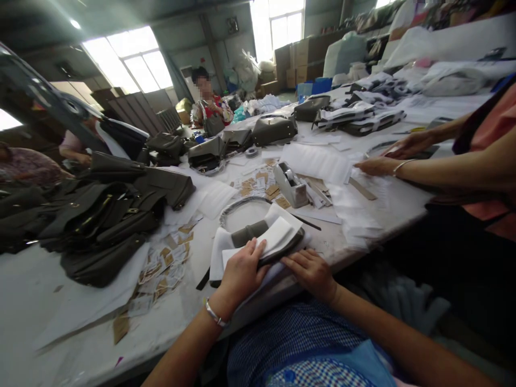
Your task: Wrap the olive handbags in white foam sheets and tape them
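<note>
In front of me on the table lies a dark olive handbag (pixel 250 231), partly covered by white foam sheets (pixel 278 236). Its looped handle (pixel 242 207) is wrapped in clear plastic and points away from me. My left hand (pixel 242 269) rests on the bag's near side, fingers laid over the white sheet and thumb apart. At the bag's near right edge, my right hand (pixel 311 271) touches the white wrap with outstretched fingers; its thumb is mostly hidden. Dark strap-like pieces (pixel 203 278) stick out beside the bag.
A tape dispenser (pixel 290 185) stands beyond the bag, near scattered brown tags (pixel 258 183). Dark bags (pixel 100 209) are piled on the left. More tags with strings (pixel 165 263) lie nearer. A co-worker's hands (pixel 387 161) work at the right; other people sit behind.
</note>
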Demonstrator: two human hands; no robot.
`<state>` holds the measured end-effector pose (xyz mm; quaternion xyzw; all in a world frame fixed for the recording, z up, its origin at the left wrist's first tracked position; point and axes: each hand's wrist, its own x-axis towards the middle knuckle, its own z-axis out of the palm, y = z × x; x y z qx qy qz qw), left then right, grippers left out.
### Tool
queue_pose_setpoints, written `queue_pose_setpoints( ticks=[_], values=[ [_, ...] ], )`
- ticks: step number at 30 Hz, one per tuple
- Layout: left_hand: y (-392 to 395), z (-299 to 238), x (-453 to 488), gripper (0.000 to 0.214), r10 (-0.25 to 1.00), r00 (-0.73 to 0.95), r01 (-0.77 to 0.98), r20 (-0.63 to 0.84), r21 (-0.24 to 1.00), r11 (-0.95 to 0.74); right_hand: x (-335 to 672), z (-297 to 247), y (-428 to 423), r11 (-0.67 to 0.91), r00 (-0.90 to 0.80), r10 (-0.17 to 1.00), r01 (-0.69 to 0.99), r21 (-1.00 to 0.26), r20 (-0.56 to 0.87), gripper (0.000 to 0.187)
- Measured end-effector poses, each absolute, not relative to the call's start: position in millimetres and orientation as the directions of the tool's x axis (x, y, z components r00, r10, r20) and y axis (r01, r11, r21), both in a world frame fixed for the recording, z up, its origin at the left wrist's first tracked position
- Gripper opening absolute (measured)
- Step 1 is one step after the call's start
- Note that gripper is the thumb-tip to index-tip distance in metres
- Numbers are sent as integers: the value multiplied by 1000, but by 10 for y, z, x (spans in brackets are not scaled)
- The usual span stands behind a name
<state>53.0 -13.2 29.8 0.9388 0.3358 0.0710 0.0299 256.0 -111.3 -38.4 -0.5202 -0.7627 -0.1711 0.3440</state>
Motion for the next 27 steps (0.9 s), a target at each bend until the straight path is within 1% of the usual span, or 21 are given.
queue_pose_setpoints(
  ticks=[2, 4, 6, 7, 9, 10, 13, 15, 19, 23, 27],
  values=[
    [-155, 304, 529, 61, 644, 757, 631, 111, 130, -765, 2523, -443, -1063, 359, -168, 686, 924, -129, 708, 25],
    [-177, 294, 528, 72, 644, 758, 629, 103, 144, -764, 2485, -504, -1044, 334, -114, 694, 926, -178, 711, 23],
    [-199, 255, 530, 83, 635, 765, 622, 106, 132, -772, 2455, -548, -1050, 330, -65, 702, 912, -244, 709, 23],
    [-210, 225, 534, 85, 633, 766, 622, 115, 118, -774, 2451, -555, -1060, 340, -48, 705, 898, -278, 707, 23],
    [-230, 157, 546, 81, 636, 759, 631, 136, 84, -771, 2477, -528, -1089, 381, -54, 715, 866, -324, 697, 26],
    [-238, 125, 554, 77, 638, 756, 636, 144, 67, -769, 2511, -491, -1108, 412, -80, 717, 850, -328, 693, 29],
    [-264, 68, 582, 67, 640, 755, 645, 144, 17, -764, 2695, -318, -1171, 496, -192, 696, 825, -271, 692, 37],
    [-289, 64, 596, 62, 648, 749, 655, 136, -9, -755, 2861, -210, -1194, 513, -246, 690, 829, -221, 681, 40],
    [-343, 67, 603, 57, 676, 724, 684, 141, -19, -729, 3165, -201, -1122, 540, -348, 695, 830, -137, 630, 36],
    [-361, 11, 588, 56, 693, 703, 705, 160, -38, -708, 3270, -290, -1000, 588, -414, 656, 805, -84, 631, 33],
    [-373, -41, 603, 62, 695, 691, 715, 201, -47, -698, 3207, -92, -939, 634, -482, 626, 772, -41, 613, 41]
  ],
)
